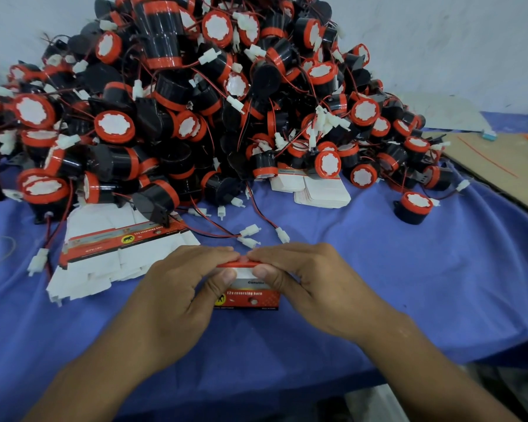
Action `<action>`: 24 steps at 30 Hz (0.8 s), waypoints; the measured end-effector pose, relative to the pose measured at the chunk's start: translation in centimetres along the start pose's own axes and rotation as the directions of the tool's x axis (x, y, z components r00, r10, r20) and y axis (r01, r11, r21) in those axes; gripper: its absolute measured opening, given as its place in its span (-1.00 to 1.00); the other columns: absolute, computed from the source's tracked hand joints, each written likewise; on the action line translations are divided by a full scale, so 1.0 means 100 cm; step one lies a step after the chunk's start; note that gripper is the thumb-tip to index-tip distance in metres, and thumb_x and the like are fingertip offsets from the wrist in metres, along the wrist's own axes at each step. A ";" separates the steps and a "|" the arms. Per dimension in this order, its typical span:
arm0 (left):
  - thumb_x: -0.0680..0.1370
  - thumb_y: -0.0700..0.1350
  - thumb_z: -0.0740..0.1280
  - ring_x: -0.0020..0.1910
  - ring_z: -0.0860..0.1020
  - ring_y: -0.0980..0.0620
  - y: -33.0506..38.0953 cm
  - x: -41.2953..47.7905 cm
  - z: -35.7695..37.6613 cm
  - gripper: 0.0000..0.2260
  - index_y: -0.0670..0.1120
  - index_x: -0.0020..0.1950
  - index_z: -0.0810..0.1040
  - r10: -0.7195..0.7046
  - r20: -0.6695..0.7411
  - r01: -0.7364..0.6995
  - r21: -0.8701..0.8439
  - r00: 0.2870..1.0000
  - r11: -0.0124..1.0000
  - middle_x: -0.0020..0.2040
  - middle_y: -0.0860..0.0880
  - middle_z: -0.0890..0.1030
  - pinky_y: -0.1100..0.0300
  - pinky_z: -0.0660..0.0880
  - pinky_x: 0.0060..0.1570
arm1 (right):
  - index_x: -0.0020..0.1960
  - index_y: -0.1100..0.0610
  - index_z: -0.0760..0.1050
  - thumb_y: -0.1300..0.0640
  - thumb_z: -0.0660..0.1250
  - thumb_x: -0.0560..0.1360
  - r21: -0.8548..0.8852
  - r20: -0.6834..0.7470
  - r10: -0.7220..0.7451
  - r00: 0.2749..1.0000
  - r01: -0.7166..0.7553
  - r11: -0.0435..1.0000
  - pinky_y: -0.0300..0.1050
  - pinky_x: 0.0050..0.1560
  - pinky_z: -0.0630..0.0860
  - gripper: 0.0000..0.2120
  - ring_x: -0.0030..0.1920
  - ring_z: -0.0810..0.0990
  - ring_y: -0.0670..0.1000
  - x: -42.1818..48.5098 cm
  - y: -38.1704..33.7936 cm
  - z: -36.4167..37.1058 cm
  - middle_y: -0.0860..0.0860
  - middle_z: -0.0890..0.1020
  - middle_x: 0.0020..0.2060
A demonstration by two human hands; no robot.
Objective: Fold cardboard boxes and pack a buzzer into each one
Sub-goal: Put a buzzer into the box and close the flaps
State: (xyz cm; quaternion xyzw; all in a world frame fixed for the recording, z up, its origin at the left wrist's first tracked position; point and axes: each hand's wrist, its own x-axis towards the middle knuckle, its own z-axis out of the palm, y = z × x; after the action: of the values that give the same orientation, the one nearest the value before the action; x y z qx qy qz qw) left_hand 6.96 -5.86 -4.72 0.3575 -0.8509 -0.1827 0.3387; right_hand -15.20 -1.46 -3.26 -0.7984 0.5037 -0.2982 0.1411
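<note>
A stack of flattened box blanks (119, 254), white with a red printed band, lies fanned out at ten o'clock from the work. Just right of it, the left hand (177, 296) curls over a small assembled box (250, 295), fingers hooked on the far top edge and thumb pressed against a white flap. The right hand (314, 287) grips it the same way from the three o'clock side, and the fingertips of both hands meet on top.

The box stands on the cloth at low centre. Its near face is red and black under a grey strip, lettered "12v reversing horn" beside a yellow disc with a dark animal figure.

At twelve o'clock rises a heap of buzzers (195, 102): black drums with red rims, white faces, red and black leads and white plugs. At one o'clock a smaller stack of blanks (317, 193) sits tucked under the heap's edge. At two o'clock a lone buzzer (412, 208) stands apart.

A blue cloth (409, 284) covers the table, a brown cardboard sheet (500, 166) lies at its right edge, and a pale, scuffed wall (439, 41) stands behind.
</note>
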 end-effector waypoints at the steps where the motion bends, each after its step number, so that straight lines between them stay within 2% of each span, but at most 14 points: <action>1: 0.61 0.19 0.18 0.14 0.45 0.31 0.000 0.000 0.001 -0.64 0.08 0.27 0.60 -0.007 0.002 0.007 -0.015 1.000 1.000 0.12 0.45 0.44 0.45 0.41 0.06 | 0.12 0.17 0.60 -0.07 0.13 0.71 -0.002 -0.012 0.003 1.000 -0.003 1.000 0.03 -0.17 0.54 -0.62 -0.13 0.62 0.03 -0.001 0.000 0.000 0.03 0.67 -0.14; 3: 0.58 0.17 0.18 0.12 0.50 0.31 0.001 -0.001 0.002 -0.63 0.06 0.26 0.60 -0.018 0.011 0.018 -0.053 1.000 0.998 0.09 0.41 0.49 0.44 0.43 0.08 | 0.09 0.16 0.61 -0.06 0.15 0.70 -0.008 -0.042 -0.005 0.999 0.004 1.000 -0.01 -0.22 0.54 -0.65 -0.17 0.61 0.01 -0.002 0.000 0.001 -0.02 0.65 -0.19; 6: 0.59 0.13 0.24 0.11 0.53 0.24 0.000 -0.002 0.002 -0.65 -0.01 0.26 0.61 -0.006 0.008 0.007 -0.058 1.000 0.998 0.10 0.20 0.62 0.37 0.45 0.07 | 0.09 0.17 0.61 -0.02 0.19 0.69 -0.024 -0.092 -0.030 0.995 0.028 0.999 -0.01 -0.22 0.55 -0.69 -0.18 0.61 0.01 -0.003 0.001 0.003 -0.02 0.65 -0.19; 10: 0.58 0.03 0.25 0.20 0.54 0.09 -0.003 0.000 0.006 -0.63 -0.17 0.23 0.63 0.079 -0.044 -0.076 0.051 0.996 0.996 0.19 0.00 0.63 0.23 0.44 0.21 | 0.19 0.25 0.65 0.07 0.33 0.61 -0.167 -0.203 -0.142 0.969 0.109 0.980 -0.01 0.07 0.62 -0.71 0.10 0.67 0.09 -0.003 0.005 0.011 0.12 0.69 0.15; 13: 0.56 -0.03 0.28 0.18 0.59 -0.01 -0.005 0.000 0.009 -0.66 -0.23 0.15 0.65 0.132 -0.039 -0.128 0.101 0.990 0.987 0.17 -0.07 0.64 0.10 0.47 0.19 | 0.15 0.24 0.65 0.03 0.33 0.61 -0.186 -0.169 -0.195 0.966 0.163 0.969 -0.02 0.09 0.59 -0.70 0.11 0.66 0.09 -0.001 0.004 0.013 0.11 0.68 0.15; 17: 0.56 -0.02 0.27 0.14 0.55 0.08 -0.007 0.000 0.006 -0.70 -0.17 0.14 0.65 0.129 -0.025 -0.128 0.044 0.991 0.991 0.13 0.04 0.63 0.24 0.45 0.18 | 0.21 0.23 0.64 0.01 0.31 0.59 -0.114 -0.144 -0.156 0.977 0.140 0.983 -0.25 0.28 0.48 -0.65 0.22 0.58 -0.02 -0.001 0.005 0.009 0.09 0.68 0.19; 20: 0.57 0.03 0.23 0.17 0.54 0.13 -0.005 0.001 0.003 -0.66 -0.14 0.17 0.65 0.090 -0.008 -0.090 -0.005 0.996 0.996 0.13 0.12 0.59 0.41 0.39 0.22 | 0.20 0.21 0.65 0.06 0.35 0.59 -0.040 -0.158 -0.111 0.981 0.106 0.994 -0.23 0.24 0.50 -0.71 0.22 0.59 -0.03 -0.001 0.005 0.006 0.06 0.69 0.17; 24: 0.57 0.04 0.21 0.15 0.53 0.15 -0.001 0.002 0.000 -0.64 -0.14 0.16 0.65 0.071 0.005 -0.071 -0.014 0.997 0.997 0.11 0.14 0.58 0.49 0.35 0.17 | 0.17 0.15 0.66 0.02 0.36 0.59 0.047 -0.177 -0.074 0.981 0.084 0.995 -0.30 0.22 0.52 -0.73 0.24 0.56 -0.14 0.000 0.003 0.006 -0.05 0.66 0.18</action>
State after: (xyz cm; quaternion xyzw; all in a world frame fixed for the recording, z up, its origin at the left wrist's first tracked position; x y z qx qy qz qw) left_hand 6.91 -6.13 -4.68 0.3243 -0.8626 -0.1774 0.3453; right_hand -15.01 -1.61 -3.91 -0.7843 0.4737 -0.3864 0.1059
